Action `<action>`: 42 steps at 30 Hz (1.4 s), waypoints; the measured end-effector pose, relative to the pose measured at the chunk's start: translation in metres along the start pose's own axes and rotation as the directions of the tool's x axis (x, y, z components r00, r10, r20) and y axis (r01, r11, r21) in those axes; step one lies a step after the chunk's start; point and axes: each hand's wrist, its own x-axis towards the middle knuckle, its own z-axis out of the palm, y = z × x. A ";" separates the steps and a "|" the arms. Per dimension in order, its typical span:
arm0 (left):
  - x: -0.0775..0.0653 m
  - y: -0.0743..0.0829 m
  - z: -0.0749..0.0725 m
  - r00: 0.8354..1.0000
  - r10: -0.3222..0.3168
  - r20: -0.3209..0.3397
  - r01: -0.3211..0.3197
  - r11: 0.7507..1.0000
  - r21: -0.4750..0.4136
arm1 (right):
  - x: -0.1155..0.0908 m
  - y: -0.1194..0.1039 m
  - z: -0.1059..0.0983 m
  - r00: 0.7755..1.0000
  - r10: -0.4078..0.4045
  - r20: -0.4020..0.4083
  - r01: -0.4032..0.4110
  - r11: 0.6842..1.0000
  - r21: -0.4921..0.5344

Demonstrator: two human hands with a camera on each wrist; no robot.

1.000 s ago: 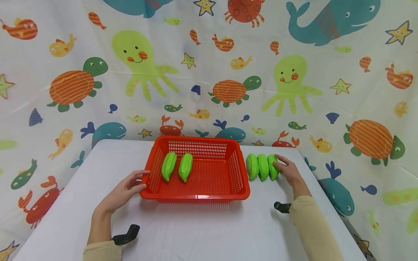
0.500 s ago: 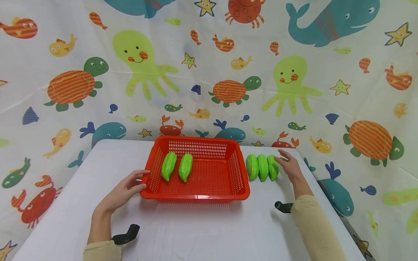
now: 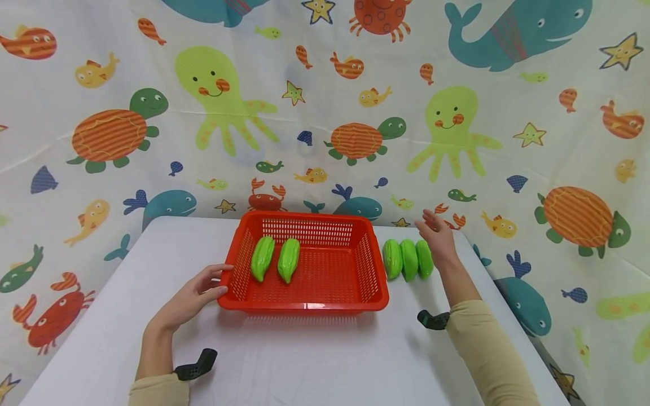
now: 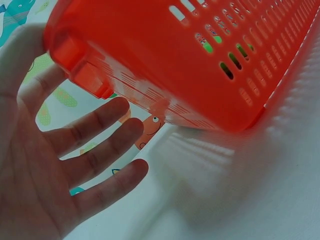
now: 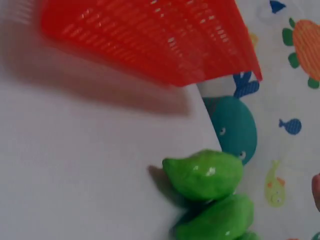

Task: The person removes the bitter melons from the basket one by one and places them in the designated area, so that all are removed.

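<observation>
My left hand (image 3: 195,293) rests at the left rim of a red plastic basket (image 3: 304,306). In the left wrist view the fingers of that hand (image 4: 90,150) are spread and nearly straight, close to the basket's corner (image 4: 125,45). Inside the basket lie two glossy green, ridged, pointed fruit-like pieces, one (image 3: 262,258) left of the other (image 3: 288,260). To its right, three similar pieces (image 3: 392,259) stand in a row on the table. Above and behind the rightmost piece (image 3: 424,260), my right hand (image 3: 438,237) hovers with loosely extended fingers and holds nothing.
A white-covered table (image 3: 304,361) carries everything. Behind it hangs a cloth (image 3: 315,113) printed with sea animals. The right wrist view shows the basket's side (image 5: 150,40) near the green pieces (image 5: 205,175). Each wrist bears a black device (image 3: 197,366).
My right hand has lifted off the rightmost green piece and moved up, away from the row. The left hand, the basket and the green pieces stay put.
</observation>
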 end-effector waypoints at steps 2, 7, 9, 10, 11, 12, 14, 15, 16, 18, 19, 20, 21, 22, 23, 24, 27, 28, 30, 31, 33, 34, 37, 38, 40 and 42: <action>0.000 0.000 0.000 1.000 0.002 0.000 -0.002 1.000 0.001 | -0.004 -0.011 0.008 1.000 -0.011 0.021 0.009 0.997 0.083; 0.000 0.000 -0.001 1.000 0.001 -0.002 -0.001 1.000 0.007 | -0.017 -0.036 0.029 0.996 -0.044 0.083 0.024 0.975 0.223; 0.000 0.000 -0.001 1.000 0.000 -0.001 0.000 1.000 0.006 | -0.023 -0.045 0.037 0.993 -0.057 0.106 0.031 0.972 0.234; 0.000 0.000 -0.001 1.000 0.001 0.000 -0.001 1.000 0.006 | -0.026 -0.050 0.041 0.991 -0.065 0.117 0.036 0.972 0.231; 0.000 0.000 -0.001 1.000 0.002 0.002 -0.002 1.000 0.004 | -0.030 -0.055 0.045 0.988 -0.077 0.131 0.044 0.971 0.235; 0.000 0.001 -0.001 1.000 0.001 0.003 -0.001 1.000 0.003 | -0.033 -0.059 0.049 0.986 -0.085 0.145 0.050 0.972 0.231; 0.000 0.001 -0.002 1.000 0.002 0.007 -0.002 1.000 0.001 | -0.039 -0.066 0.057 0.978 -0.108 0.180 0.066 0.972 0.226; 0.000 0.002 -0.002 1.000 0.002 0.009 -0.002 1.000 -0.001 | -0.041 -0.069 0.060 0.973 -0.117 0.198 0.073 0.973 0.219; 0.000 0.002 -0.002 1.000 0.002 0.011 -0.002 1.000 -0.002 | -0.043 -0.072 0.064 0.968 -0.128 0.217 0.079 0.973 0.218; 0.000 0.003 -0.002 1.000 -0.001 0.014 0.001 1.000 -0.006 | -0.047 -0.077 0.070 0.957 -0.143 0.252 0.092 0.974 0.206; 0.000 0.003 -0.002 1.000 -0.001 0.016 0.001 1.000 -0.007 | -0.049 -0.079 0.074 0.951 -0.153 0.268 0.101 0.974 0.201; 0.000 0.003 -0.002 1.000 -0.002 0.016 0.002 1.000 -0.006 | -0.050 -0.082 0.077 0.946 -0.160 0.282 0.106 0.975 0.195; 0.000 0.003 -0.003 1.000 -0.002 0.016 0.002 1.000 -0.005 | -0.051 -0.084 0.080 0.941 -0.167 0.293 0.114 0.975 0.190; 0.000 0.003 -0.003 1.000 -0.002 0.015 0.002 1.000 -0.004 | -0.052 -0.087 0.083 0.937 -0.177 0.301 0.124 0.974 0.189; 0.000 0.003 -0.003 1.000 -0.002 0.015 0.002 1.000 -0.003 | -0.052 -0.090 0.086 0.935 -0.183 0.305 0.128 0.973 0.191; 0.000 0.003 -0.003 1.000 -0.002 0.015 0.002 1.000 0.000 | -0.053 -0.093 0.088 0.931 -0.192 0.309 0.134 0.970 0.201; 0.000 0.003 -0.004 1.000 -0.003 0.015 0.003 1.000 0.005 | -0.052 -0.101 0.097 0.922 -0.219 0.320 0.140 0.958 0.251; 0.000 0.003 -0.004 1.000 -0.004 0.015 0.004 1.000 0.006 | -0.052 -0.104 0.100 0.919 -0.225 0.323 0.140 0.954 0.266; 0.000 0.002 -0.004 1.000 -0.005 0.016 0.005 1.000 0.009 | -0.052 -0.109 0.107 0.912 -0.234 0.336 0.135 0.947 0.293; 0.000 0.002 -0.005 1.000 -0.005 0.015 0.004 1.000 0.010 | -0.051 -0.111 0.111 0.909 -0.234 0.344 0.130 0.945 0.299; -0.001 0.002 -0.005 1.000 -0.004 0.014 0.004 1.000 0.011 | -0.049 -0.114 0.121 0.907 -0.226 0.354 0.118 0.946 0.303; -0.001 0.001 -0.005 1.000 -0.002 0.014 0.002 1.000 0.012 | -0.047 -0.115 0.126 0.906 -0.221 0.361 0.109 0.946 0.306; -0.001 0.002 -0.005 1.000 -0.003 0.015 0.003 1.000 0.007 | -0.041 -0.114 0.140 0.909 -0.190 0.372 0.067 0.946 0.319; -0.001 0.002 -0.005 1.000 -0.004 0.017 0.004 1.000 0.006 | -0.039 -0.112 0.145 0.909 -0.178 0.377 0.050 0.944 0.325; 0.000 0.003 -0.005 1.000 -0.007 0.019 0.007 1.000 0.004 | -0.035 -0.109 0.153 0.911 -0.148 0.385 0.011 0.942 0.335; 0.000 0.003 -0.005 1.000 -0.012 0.021 0.012 1.000 0.003 | -0.032 -0.105 0.162 0.914 -0.114 0.388 -0.023 0.943 0.331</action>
